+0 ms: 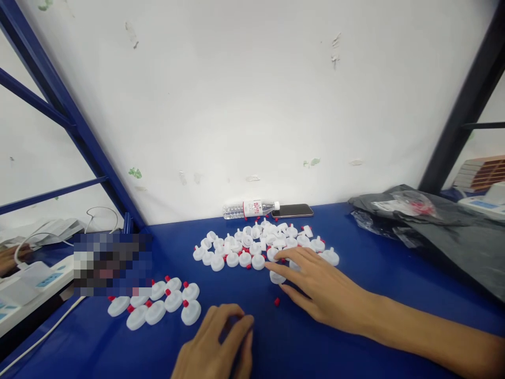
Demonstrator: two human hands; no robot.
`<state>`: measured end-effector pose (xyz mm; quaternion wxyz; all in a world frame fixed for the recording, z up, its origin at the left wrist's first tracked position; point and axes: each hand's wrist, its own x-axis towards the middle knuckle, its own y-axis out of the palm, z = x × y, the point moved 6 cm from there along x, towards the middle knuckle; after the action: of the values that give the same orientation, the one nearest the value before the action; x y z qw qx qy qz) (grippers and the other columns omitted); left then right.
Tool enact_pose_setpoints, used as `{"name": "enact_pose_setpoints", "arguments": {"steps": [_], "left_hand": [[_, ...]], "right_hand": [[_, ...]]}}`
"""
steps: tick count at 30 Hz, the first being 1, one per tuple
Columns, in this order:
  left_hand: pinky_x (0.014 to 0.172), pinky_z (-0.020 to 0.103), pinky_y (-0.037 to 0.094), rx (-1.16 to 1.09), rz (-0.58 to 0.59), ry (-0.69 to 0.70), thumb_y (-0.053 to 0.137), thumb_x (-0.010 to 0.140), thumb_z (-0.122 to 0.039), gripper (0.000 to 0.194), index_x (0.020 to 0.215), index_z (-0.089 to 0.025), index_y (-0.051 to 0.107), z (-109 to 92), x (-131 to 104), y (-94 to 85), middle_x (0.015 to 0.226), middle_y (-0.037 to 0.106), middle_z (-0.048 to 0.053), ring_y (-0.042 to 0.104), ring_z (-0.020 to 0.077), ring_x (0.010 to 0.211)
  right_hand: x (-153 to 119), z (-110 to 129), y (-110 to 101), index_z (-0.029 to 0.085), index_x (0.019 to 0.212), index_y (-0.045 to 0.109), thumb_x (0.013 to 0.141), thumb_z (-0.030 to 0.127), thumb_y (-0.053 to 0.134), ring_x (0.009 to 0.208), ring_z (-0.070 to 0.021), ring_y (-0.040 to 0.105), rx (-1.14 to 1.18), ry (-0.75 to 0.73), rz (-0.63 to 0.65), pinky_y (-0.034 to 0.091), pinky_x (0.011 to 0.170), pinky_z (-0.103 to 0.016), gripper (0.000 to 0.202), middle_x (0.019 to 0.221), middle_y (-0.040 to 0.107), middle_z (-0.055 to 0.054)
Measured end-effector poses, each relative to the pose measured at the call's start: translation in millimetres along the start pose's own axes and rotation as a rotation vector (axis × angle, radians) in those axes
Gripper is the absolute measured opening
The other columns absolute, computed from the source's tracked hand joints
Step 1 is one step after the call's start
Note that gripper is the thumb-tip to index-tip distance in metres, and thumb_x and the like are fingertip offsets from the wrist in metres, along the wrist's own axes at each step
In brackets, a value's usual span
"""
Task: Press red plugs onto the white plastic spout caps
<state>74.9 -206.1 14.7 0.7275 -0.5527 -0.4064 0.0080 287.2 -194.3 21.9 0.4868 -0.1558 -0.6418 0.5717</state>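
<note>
My right hand (315, 284) reaches over the near right edge of a pile of white round caps (244, 243). Its fingers are apart around one white cap (277, 277), and whether they grip it is unclear. My left hand (221, 339) is at the bottom centre with fingers curled and thumb near the index finger; anything between them is hidden. A small red tip (276, 301) lies on the blue table between the hands. At the left, several white caps fitted with red tips (155, 312) sit in a group. More red bits are scattered in the pile.
Behind the pile, a clear bottle (252, 209) lies beside a phone (292, 210) against the wall. Dark plastic bags (445, 226) cover the right side. Power strips (43, 284) and a cable run along the left. A person's hand (13, 259) shows at far left.
</note>
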Motion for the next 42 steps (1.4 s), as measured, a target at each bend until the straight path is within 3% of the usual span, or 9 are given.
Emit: {"name": "enact_pose_setpoints", "arguments": {"steps": [3,7,13,18,24,31,35,42], "left_hand": [[0.062,0.020,0.063,-0.027,0.071,-0.009,0.050,0.096,-0.019,0.031,0.122,-0.026,0.066,-8.8,6.8,20.7,0.110,0.072,0.006,0.075,0.0167,0.088],[0.070,0.024,0.065,-0.092,0.130,-0.061,0.052,0.099,-0.024,0.035,0.132,-0.026,0.061,-11.7,19.5,34.7,0.118,0.071,0.007,0.076,0.0183,0.096],[0.060,0.025,0.062,-0.125,0.144,-0.071,0.051,0.098,-0.017,0.023,0.105,-0.025,0.071,-23.0,40.2,53.1,0.102,0.072,0.003,0.075,0.0174,0.077],[0.064,0.024,0.059,-0.185,0.104,-0.128,0.044,0.097,-0.012,0.028,0.096,-0.022,0.070,-11.1,42.0,45.0,0.094,0.073,0.003,0.074,0.0168,0.074],[0.054,0.020,0.050,-0.534,0.055,-0.416,0.052,0.099,-0.029,0.024,0.110,-0.023,0.073,16.1,55.5,23.3,0.094,0.073,0.002,0.066,0.0115,0.064],[0.044,0.019,0.045,-1.010,0.240,-0.723,0.064,0.090,-0.053,0.040,0.104,-0.016,0.074,8.8,53.8,41.8,0.086,0.075,0.006,0.063,0.0143,0.062],[0.042,0.018,0.044,-1.159,0.274,-0.758,0.070,0.084,-0.054,0.044,0.100,-0.013,0.073,4.3,55.3,46.3,0.081,0.074,0.006,0.061,0.0147,0.063],[0.045,0.018,0.042,-1.223,0.319,-0.779,0.078,0.078,-0.054,0.048,0.100,-0.012,0.077,2.4,53.2,50.3,0.080,0.075,0.007,0.059,0.0123,0.061]], "right_hand": [[-0.3,-3.6,4.4,0.024,0.133,0.061,0.103,0.019,0.051,0.108,-0.0265,0.063,-0.024,-0.026,0.009,0.049,0.097,-0.049,0.032,0.118,0.065,-0.010],[0.4,-5.4,2.9,0.023,0.119,0.067,0.105,0.018,0.048,0.096,-0.0230,0.063,-0.029,-0.063,-0.031,0.046,0.092,-0.045,0.025,0.103,0.069,-0.007],[0.4,-4.3,-0.4,0.023,0.113,0.069,0.104,0.016,0.051,0.093,-0.0195,0.063,-0.006,-0.077,-0.061,0.043,0.094,-0.041,0.022,0.102,0.071,-0.005],[-1.5,0.0,-1.0,0.022,0.108,0.068,0.103,0.013,0.051,0.090,-0.0175,0.063,0.030,-0.107,-0.067,0.044,0.093,-0.038,0.020,0.103,0.072,-0.004],[-7.2,15.1,-3.3,0.022,0.114,0.065,0.095,0.002,0.053,0.092,-0.0164,0.062,0.070,-0.289,-0.079,0.045,0.088,-0.033,0.030,0.109,0.071,-0.004],[-11.0,28.0,-11.5,0.022,0.112,0.066,0.097,0.004,0.053,0.084,-0.0131,0.060,0.080,-0.406,-0.173,0.045,0.082,-0.031,0.027,0.106,0.072,-0.001],[-10.6,32.5,-17.7,0.022,0.106,0.068,0.101,0.010,0.052,0.080,-0.0133,0.058,0.042,-0.430,-0.250,0.045,0.077,-0.030,0.021,0.099,0.074,0.000],[-11.8,39.0,-24.3,0.021,0.100,0.070,0.099,0.008,0.056,0.074,-0.0126,0.056,0.009,-0.483,-0.370,0.045,0.073,-0.030,0.018,0.091,0.073,0.000]]}}
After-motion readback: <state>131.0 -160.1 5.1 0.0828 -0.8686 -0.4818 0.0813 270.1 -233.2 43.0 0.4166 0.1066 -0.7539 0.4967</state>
